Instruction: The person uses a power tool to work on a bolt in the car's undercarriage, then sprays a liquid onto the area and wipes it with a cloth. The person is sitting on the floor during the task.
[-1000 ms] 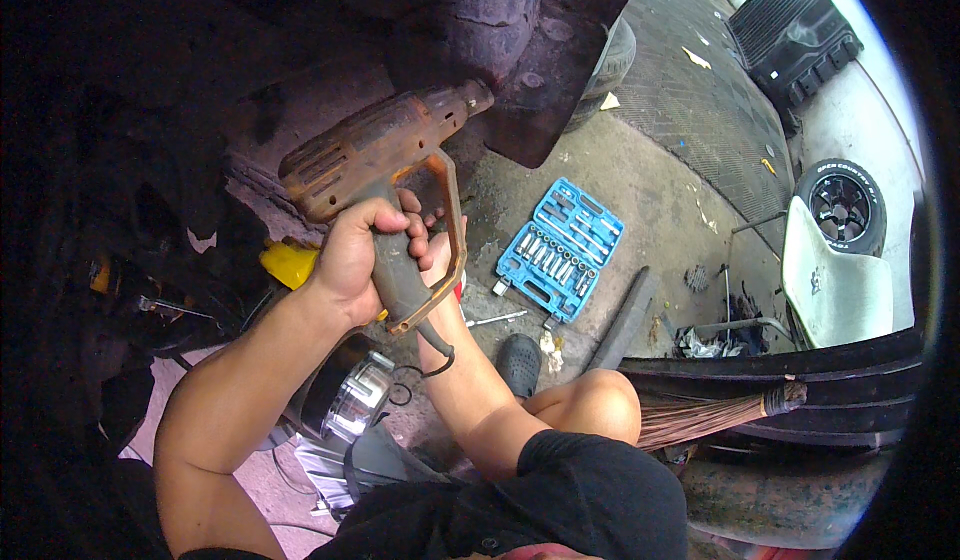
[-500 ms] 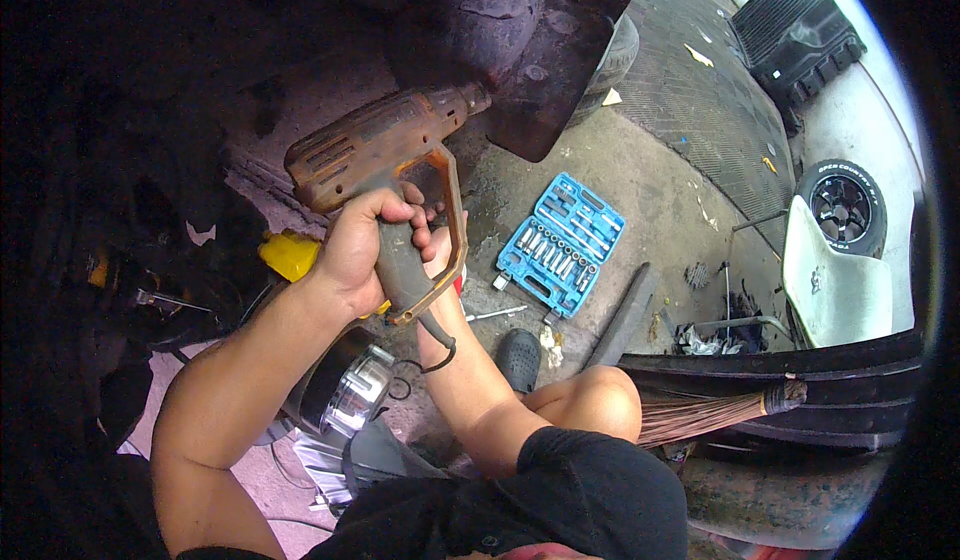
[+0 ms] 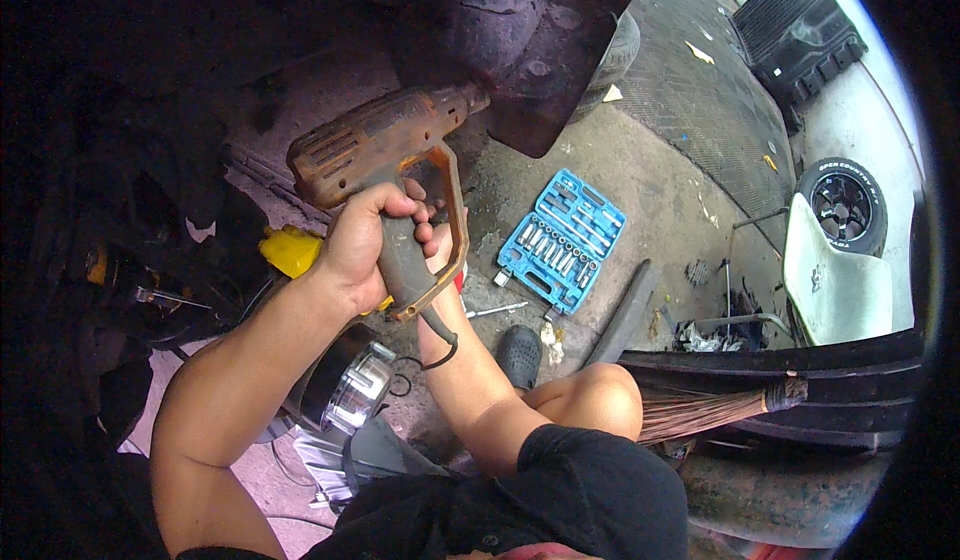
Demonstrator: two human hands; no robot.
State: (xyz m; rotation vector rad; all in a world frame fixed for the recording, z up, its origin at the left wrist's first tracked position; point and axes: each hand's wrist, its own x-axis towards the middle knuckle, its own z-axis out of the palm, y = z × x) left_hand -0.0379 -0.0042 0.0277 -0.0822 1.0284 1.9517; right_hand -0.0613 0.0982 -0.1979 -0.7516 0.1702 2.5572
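Observation:
A worn, rust-coloured heat gun [image 3: 375,140] is gripped by its dark handle in my left hand [image 3: 362,235], with the fingers wrapped round it. Its nozzle points up and to the right, close to a dark curved panel [image 3: 525,80]. From the loop guard a black cord hangs down across my right forearm. My right hand [image 3: 438,245] is behind the handle and guard, mostly hidden; its fingers do not show well enough to read. A yellow object [image 3: 290,250] sits just left of my left wrist.
On the concrete floor lies an open blue socket set [image 3: 562,243], with a ratchet-like metal tool [image 3: 497,309] near it. A dark bar [image 3: 622,315], a twig broom [image 3: 715,415], a pale chair [image 3: 835,280] and a wheel [image 3: 845,207] are to the right. A black-and-silver round part [image 3: 358,385] stands below my hands.

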